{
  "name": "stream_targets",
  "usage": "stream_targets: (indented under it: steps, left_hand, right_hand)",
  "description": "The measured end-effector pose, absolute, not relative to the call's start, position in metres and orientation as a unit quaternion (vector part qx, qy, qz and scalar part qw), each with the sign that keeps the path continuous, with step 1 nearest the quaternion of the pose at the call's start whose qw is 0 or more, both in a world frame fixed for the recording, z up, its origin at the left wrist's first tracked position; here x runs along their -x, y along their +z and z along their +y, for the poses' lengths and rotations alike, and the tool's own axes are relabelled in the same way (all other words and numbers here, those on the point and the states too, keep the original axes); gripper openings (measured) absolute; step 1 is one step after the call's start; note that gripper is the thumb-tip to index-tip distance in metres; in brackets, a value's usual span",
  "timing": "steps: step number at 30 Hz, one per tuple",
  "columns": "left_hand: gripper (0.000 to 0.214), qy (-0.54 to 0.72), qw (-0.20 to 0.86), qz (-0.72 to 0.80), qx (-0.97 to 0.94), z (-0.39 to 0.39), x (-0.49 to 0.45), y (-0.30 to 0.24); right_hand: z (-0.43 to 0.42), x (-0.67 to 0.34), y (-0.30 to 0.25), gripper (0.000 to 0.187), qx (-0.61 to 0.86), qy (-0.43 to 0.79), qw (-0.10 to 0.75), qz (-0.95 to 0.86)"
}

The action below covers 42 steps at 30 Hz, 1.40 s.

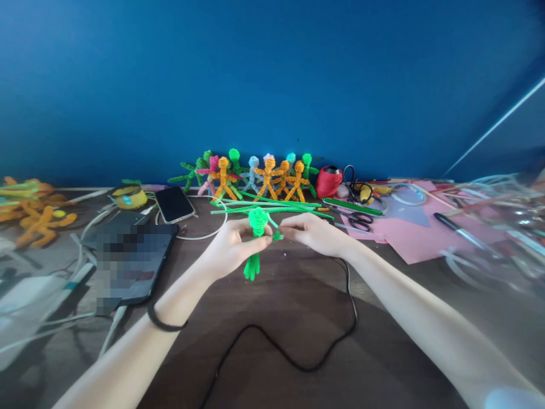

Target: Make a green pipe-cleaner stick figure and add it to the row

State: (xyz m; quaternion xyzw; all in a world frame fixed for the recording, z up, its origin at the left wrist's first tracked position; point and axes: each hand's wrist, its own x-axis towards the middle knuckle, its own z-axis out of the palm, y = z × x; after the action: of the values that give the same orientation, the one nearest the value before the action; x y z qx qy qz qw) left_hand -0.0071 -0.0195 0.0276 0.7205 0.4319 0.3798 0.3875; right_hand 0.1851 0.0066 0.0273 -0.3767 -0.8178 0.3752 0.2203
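Note:
My left hand (230, 245) is closed around the body of a bright green pipe-cleaner figure (255, 241), whose round head sticks up and legs hang below my fingers. My right hand (313, 232) pinches the figure's arm end just to its right. Both hands hover above the dark wooden table (298, 318). Loose green pipe cleaners (272, 207) lie just behind the hands.
A row of finished orange, green, pink and blue figures (259, 176) stands against the blue wall. A phone (174, 204) and a tablet (128, 261) lie left. Red thread spool (327, 182), scissors (360, 218), pink paper (409, 236) lie right. A black cable (298, 352) loops in front.

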Motion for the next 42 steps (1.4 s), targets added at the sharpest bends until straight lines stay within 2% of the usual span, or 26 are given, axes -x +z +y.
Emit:
stream_targets:
  steps: [8,13,19,22,27,33,42]
  left_hand:
    - [0.013,0.398,0.375,0.450,-0.706,-0.019,0.003,0.027]
    - [0.014,0.357,0.268,0.512,-0.734,-0.015,0.004,0.022]
    - [0.014,0.292,0.145,0.537,-0.778,-0.012,0.007,0.018]
    - [0.015,0.283,0.172,0.510,-0.794,-0.012,0.007,0.020]
    - [0.016,0.315,0.317,0.451,-0.772,-0.014,0.007,0.023]
    - [0.010,0.377,0.409,0.443,-0.703,-0.014,0.007,0.020]
    - [0.012,0.409,0.394,0.468,-0.677,-0.015,0.001,0.021]
  right_hand:
    - [0.001,-0.178,0.024,0.026,0.360,0.398,0.177,-0.825]
    - [-0.005,-0.175,0.026,0.032,0.354,0.357,0.168,-0.848]
    - [-0.004,-0.181,0.027,0.023,0.383,0.314,0.199,-0.846]
    - [0.000,-0.184,0.029,0.019,0.393,0.303,0.231,-0.837]
    - [0.010,-0.189,0.029,0.019,0.368,0.323,0.264,-0.831]
    - [0.011,-0.190,0.026,0.027,0.379,0.370,0.202,-0.824]
    - [0.001,-0.181,0.026,0.027,0.353,0.391,0.158,-0.835]
